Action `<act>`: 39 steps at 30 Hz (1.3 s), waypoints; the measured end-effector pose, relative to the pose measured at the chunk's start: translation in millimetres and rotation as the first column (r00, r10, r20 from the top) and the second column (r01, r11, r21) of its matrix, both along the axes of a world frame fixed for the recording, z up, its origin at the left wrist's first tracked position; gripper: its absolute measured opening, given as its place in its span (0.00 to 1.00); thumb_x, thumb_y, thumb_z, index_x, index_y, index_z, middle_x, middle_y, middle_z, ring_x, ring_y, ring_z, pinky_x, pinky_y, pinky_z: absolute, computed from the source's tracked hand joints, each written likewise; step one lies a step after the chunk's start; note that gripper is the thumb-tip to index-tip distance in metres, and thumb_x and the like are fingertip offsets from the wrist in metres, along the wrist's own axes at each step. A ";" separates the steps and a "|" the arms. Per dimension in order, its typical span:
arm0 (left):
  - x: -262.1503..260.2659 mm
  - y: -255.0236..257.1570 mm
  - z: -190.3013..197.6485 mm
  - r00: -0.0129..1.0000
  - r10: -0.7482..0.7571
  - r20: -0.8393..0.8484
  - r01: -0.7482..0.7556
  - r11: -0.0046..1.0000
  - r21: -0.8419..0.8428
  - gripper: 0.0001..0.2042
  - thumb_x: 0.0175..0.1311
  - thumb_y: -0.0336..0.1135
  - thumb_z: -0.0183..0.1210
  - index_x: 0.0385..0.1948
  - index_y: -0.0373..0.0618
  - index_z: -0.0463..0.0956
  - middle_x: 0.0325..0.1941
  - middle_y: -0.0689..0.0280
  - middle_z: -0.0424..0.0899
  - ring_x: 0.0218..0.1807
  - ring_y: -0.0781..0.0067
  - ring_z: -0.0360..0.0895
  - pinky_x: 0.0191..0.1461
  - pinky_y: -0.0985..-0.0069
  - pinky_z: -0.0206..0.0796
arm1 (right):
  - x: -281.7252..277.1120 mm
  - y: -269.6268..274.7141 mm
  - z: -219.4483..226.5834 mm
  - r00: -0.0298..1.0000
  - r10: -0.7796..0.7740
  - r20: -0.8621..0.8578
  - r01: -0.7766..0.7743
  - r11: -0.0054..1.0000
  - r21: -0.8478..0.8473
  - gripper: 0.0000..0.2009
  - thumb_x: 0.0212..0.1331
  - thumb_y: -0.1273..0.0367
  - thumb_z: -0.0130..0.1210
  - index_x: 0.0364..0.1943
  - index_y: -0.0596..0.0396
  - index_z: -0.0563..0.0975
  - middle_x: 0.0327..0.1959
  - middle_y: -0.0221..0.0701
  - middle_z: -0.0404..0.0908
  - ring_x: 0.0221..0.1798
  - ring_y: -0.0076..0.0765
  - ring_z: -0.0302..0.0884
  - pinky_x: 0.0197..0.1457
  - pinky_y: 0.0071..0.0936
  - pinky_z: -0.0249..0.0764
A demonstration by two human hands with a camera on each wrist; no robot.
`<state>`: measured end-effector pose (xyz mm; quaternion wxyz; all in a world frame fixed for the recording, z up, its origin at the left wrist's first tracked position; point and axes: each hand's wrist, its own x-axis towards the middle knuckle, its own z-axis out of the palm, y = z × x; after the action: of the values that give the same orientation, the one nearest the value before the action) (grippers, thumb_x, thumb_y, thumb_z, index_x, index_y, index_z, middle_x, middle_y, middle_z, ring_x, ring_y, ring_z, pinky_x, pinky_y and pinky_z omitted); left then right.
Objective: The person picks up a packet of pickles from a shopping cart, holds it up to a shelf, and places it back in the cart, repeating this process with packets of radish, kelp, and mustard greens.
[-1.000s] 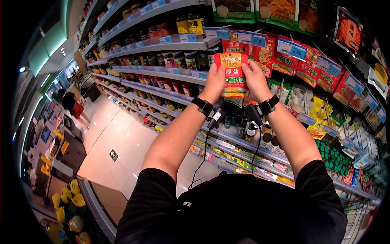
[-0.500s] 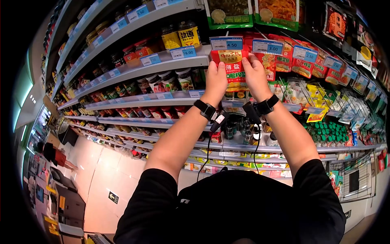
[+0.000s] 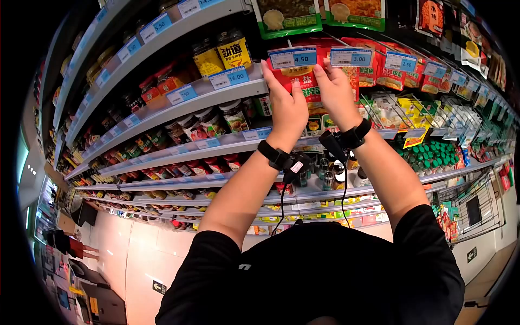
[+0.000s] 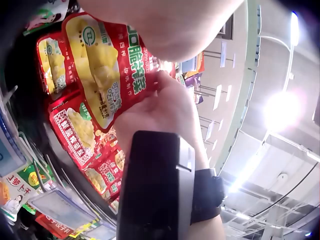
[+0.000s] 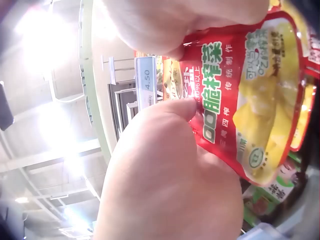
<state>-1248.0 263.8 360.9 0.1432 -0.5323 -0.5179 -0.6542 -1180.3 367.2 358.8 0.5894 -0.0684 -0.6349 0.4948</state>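
A red packet of pickled mustard, with green lettering and yellow slices printed on it, is upright between my hands in the head view. Its top lies behind the 4.50 price tag. My left hand holds the packet's left side, thumb in front and index finger stretched up beside the tag. On the other side my right hand grips the edge, its thumb reaching up to the tag's lower right corner. In the right wrist view a thumb presses the front of the packet; the fingers behind are hidden.
More red packets hang on hooks to the right, behind a 3.00 price tag. Shelves of jars run off to the left. Green-capped bottles and a wire cart are at lower right. Larger green-edged packets hang above.
My hands have brought the packet from in front of the rack to behind the 4.50 tag, which now covers its top. My left fingers have spread wider. The head view has turned and come closer.
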 end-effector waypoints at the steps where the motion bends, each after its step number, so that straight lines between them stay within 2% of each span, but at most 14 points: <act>1: -0.8 1.2 -1.1 1.000 -0.001 -0.001 0.001 1.000 -0.003 0.37 0.63 0.26 0.48 0.67 0.34 0.31 0.71 0.44 0.44 0.71 0.53 0.48 0.72 0.68 0.42 | 5.0 -8.9 7.7 0.998 0.061 0.017 -0.061 0.998 0.021 0.15 0.66 0.64 0.49 0.46 0.63 0.71 0.36 0.28 0.76 0.36 0.17 0.69 0.40 0.18 0.66; 2: -1.6 3.6 -3.3 1.000 0.020 -0.015 -0.020 1.000 0.007 0.38 0.62 0.26 0.48 0.67 0.34 0.30 0.71 0.43 0.45 0.71 0.51 0.48 0.72 0.67 0.41 | 6.7 -14.8 10.6 0.992 0.121 0.036 -0.123 0.992 0.039 0.16 0.67 0.65 0.48 0.50 0.64 0.69 0.43 0.30 0.77 0.43 0.19 0.71 0.49 0.18 0.67; 6: -12.0 18.8 -8.7 0.984 0.156 -0.088 -0.158 0.987 -0.022 0.41 0.59 0.26 0.51 0.67 0.34 0.28 0.70 0.40 0.45 0.71 0.47 0.48 0.72 0.65 0.41 | -7.0 -7.7 6.8 0.998 0.064 -0.012 -0.065 0.997 -0.050 0.15 0.67 0.65 0.48 0.49 0.65 0.70 0.42 0.30 0.78 0.44 0.19 0.71 0.49 0.19 0.67; 9: -12.0 21.7 -10.6 0.984 0.156 -0.084 -0.157 0.987 -0.016 0.43 0.57 0.27 0.54 0.66 0.33 0.27 0.69 0.37 0.44 0.71 0.45 0.47 0.72 0.65 0.40 | -1.3 -9.4 9.3 0.986 0.165 -0.032 -0.165 0.986 0.004 0.15 0.66 0.65 0.49 0.48 0.65 0.71 0.42 0.30 0.78 0.43 0.18 0.72 0.47 0.17 0.68; 13: -11.7 16.9 -11.9 0.984 0.127 -0.125 -0.129 0.992 -0.010 0.45 0.56 0.27 0.55 0.66 0.32 0.25 0.69 0.36 0.44 0.71 0.45 0.47 0.72 0.65 0.39 | -7.7 0.1 8.0 0.994 0.101 -0.050 -0.100 0.995 0.012 0.18 0.62 0.65 0.53 0.47 0.69 0.73 0.37 0.36 0.81 0.38 0.22 0.76 0.41 0.21 0.72; 16: -8.3 14.6 -10.9 0.976 0.139 -0.170 -0.138 0.990 0.016 0.46 0.56 0.28 0.56 0.66 0.32 0.25 0.69 0.37 0.44 0.71 0.44 0.45 0.72 0.64 0.38 | -8.6 3.6 9.7 0.997 0.005 0.076 -0.001 0.999 -0.051 0.20 0.56 0.61 0.59 0.42 0.69 0.75 0.32 0.36 0.81 0.32 0.23 0.78 0.36 0.21 0.73; 18: -8.3 14.6 -10.2 0.970 0.155 -0.184 -0.153 0.988 0.029 0.47 0.54 0.28 0.57 0.66 0.32 0.25 0.69 0.36 0.43 0.71 0.44 0.45 0.73 0.64 0.37 | -11.2 1.6 15.5 0.966 -0.185 0.182 0.183 0.983 0.030 0.21 0.51 0.60 0.62 0.40 0.66 0.76 0.27 0.36 0.81 0.29 0.28 0.80 0.32 0.23 0.73; 22: -3.4 12.8 -8.1 0.958 0.209 -0.195 -0.195 0.977 0.088 0.45 0.52 0.25 0.56 0.66 0.32 0.29 0.65 0.35 0.53 0.66 0.39 0.54 0.69 0.59 0.46 | -4.5 -11.7 31.1 0.935 -0.135 0.329 0.156 0.987 -0.039 0.18 0.56 0.59 0.59 0.42 0.59 0.75 0.30 0.31 0.80 0.34 0.21 0.77 0.38 0.18 0.71; 24: -0.6 10.0 -6.3 0.984 0.114 -0.136 -0.102 0.990 0.093 0.45 0.52 0.24 0.55 0.67 0.34 0.29 0.65 0.36 0.54 0.66 0.41 0.55 0.69 0.60 0.46 | -22.6 14.1 14.3 0.883 -0.454 0.120 0.338 0.793 0.507 0.19 0.56 0.56 0.58 0.41 0.59 0.75 0.31 0.33 0.81 0.36 0.20 0.77 0.40 0.19 0.72; 28: -7.9 10.1 -5.0 0.997 0.017 -0.072 -0.013 0.998 0.060 0.44 0.54 0.24 0.55 0.68 0.40 0.30 0.68 0.45 0.51 0.68 0.55 0.54 0.69 0.66 0.48 | -28.7 19.0 9.8 0.813 -0.578 0.076 0.425 0.677 0.601 0.17 0.57 0.60 0.59 0.42 0.59 0.75 0.32 0.32 0.80 0.36 0.19 0.76 0.40 0.19 0.71; 30: -8.3 6.9 -5.0 0.997 -0.024 -0.078 0.027 0.999 0.046 0.43 0.55 0.22 0.53 0.69 0.45 0.31 0.67 0.47 0.53 0.66 0.58 0.58 0.67 0.67 0.52 | -27.6 11.2 15.5 0.955 -0.239 0.178 0.226 0.970 0.092 0.15 0.57 0.65 0.59 0.43 0.60 0.75 0.34 0.30 0.80 0.36 0.19 0.74 0.39 0.19 0.70; 33: -5.2 -2.6 -2.0 0.987 -0.155 0.030 0.156 0.988 -0.009 0.43 0.55 0.21 0.52 0.69 0.46 0.32 0.67 0.48 0.52 0.66 0.58 0.58 0.68 0.67 0.51 | -18.5 -4.5 28.0 0.994 -0.044 0.098 0.058 0.989 -0.138 0.13 0.56 0.69 0.60 0.44 0.61 0.75 0.34 0.28 0.79 0.34 0.18 0.72 0.37 0.19 0.69; 37: 5.4 -14.4 -11.3 0.967 -0.237 0.089 0.230 0.970 0.084 0.41 0.53 0.17 0.50 0.68 0.41 0.36 0.65 0.50 0.57 0.64 0.60 0.61 0.66 0.69 0.55 | -21.4 3.3 24.0 0.978 -0.138 0.153 0.147 0.988 -0.050 0.13 0.57 0.69 0.59 0.44 0.61 0.75 0.35 0.28 0.80 0.36 0.18 0.72 0.40 0.18 0.69; 39: 0.6 -22.3 -25.1 0.965 -0.262 0.019 0.263 0.964 -0.032 0.42 0.55 0.19 0.50 0.69 0.47 0.32 0.68 0.48 0.50 0.67 0.57 0.58 0.69 0.65 0.47 | -27.6 9.5 21.7 0.999 -0.037 -0.008 0.036 0.998 -0.045 0.14 0.57 0.68 0.59 0.44 0.60 0.75 0.37 0.28 0.80 0.38 0.18 0.73 0.43 0.18 0.70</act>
<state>-1247.4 241.5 335.8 0.0425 -0.5939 -0.4549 -0.6622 -1207.9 376.6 380.5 0.5993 -0.0910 -0.6198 0.4984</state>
